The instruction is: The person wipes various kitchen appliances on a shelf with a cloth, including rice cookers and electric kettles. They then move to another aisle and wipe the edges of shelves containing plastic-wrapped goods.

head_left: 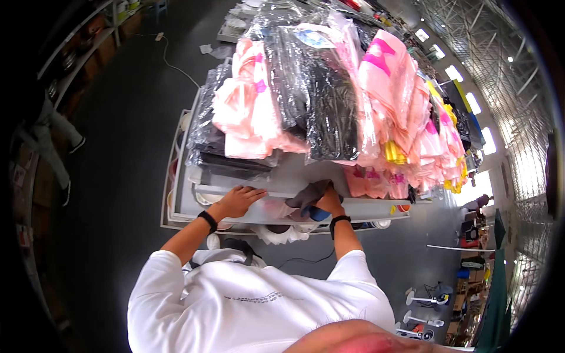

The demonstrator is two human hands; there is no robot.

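My left hand point(236, 202) lies on the near edge of a grey table point(294, 170), its fingers stretched out and nothing in them. To its right, my right hand point(331, 202) is closed on a dark grey cloth item point(309, 193), bunched up at the table's edge. The fingertips are partly hidden by the cloth. Something blue point(318, 214) shows just below that hand. Beyond my hands lie black garments in clear plastic bags point(332, 106) and pink plastic packages point(250, 106), heaped high.
More pink packages point(388, 82) and some yellow ones point(395, 153) fill the table's right side. Under the tabletop, a lower shelf holds white items point(276, 235). A cable point(176, 67) runs over the floor at the left, where a person's legs point(56, 138) show near shelving. Fans point(426, 299) stand at right.
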